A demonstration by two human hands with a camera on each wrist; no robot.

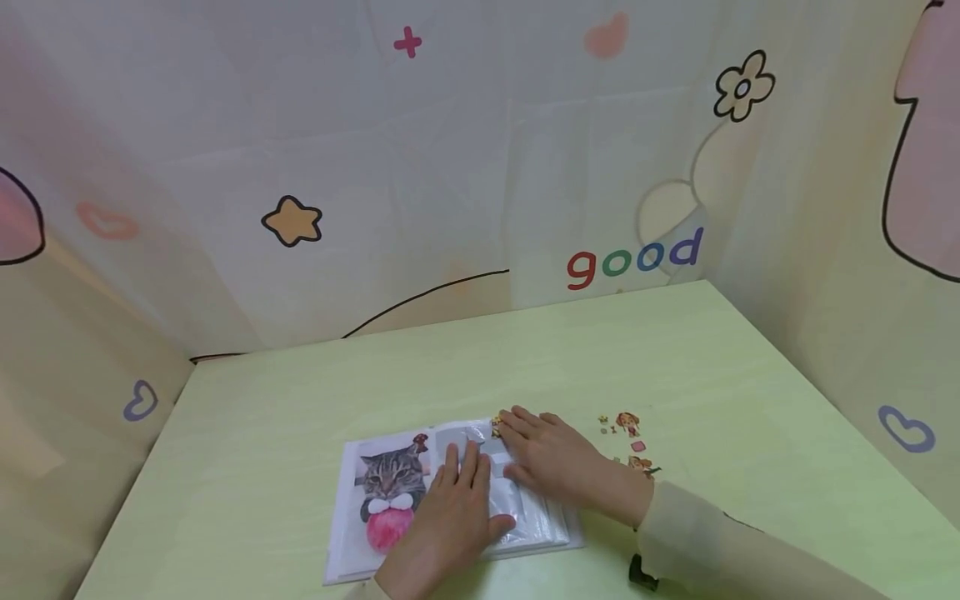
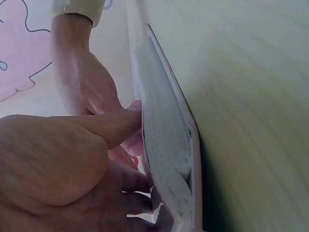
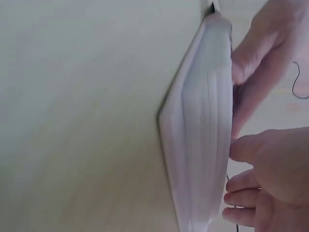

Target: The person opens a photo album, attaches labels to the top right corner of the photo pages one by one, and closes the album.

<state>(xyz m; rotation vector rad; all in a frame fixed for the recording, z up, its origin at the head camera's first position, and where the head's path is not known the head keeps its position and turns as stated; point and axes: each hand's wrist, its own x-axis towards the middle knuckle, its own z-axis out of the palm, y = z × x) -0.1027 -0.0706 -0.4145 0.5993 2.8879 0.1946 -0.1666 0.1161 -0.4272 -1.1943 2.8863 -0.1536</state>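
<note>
An album (image 1: 343, 517) with clear plastic pages lies open on the table. Its left page shows a cat picture (image 1: 392, 475) with a pink round shape below. My left hand (image 1: 457, 508) rests with straight fingers on the album near its middle. Over the right page lies my right hand (image 1: 551, 454), its fingers extended toward the top edge. A small yellow sticker (image 1: 496, 427) shows beside the right fingertips. In the left wrist view, the left thumb (image 2: 120, 123) presses on top of the thick page stack (image 2: 164, 116). The right wrist view shows right fingertips at the pages' upper surface (image 3: 231, 96).
Several small stickers (image 1: 628, 424), some with cartoon figures, lie right of the album, partly behind the right wrist. A small black object (image 1: 642, 573) shows below the right sleeve. Printed curtains (image 1: 450, 183) enclose the pale green table (image 1: 262, 417) at the back and sides.
</note>
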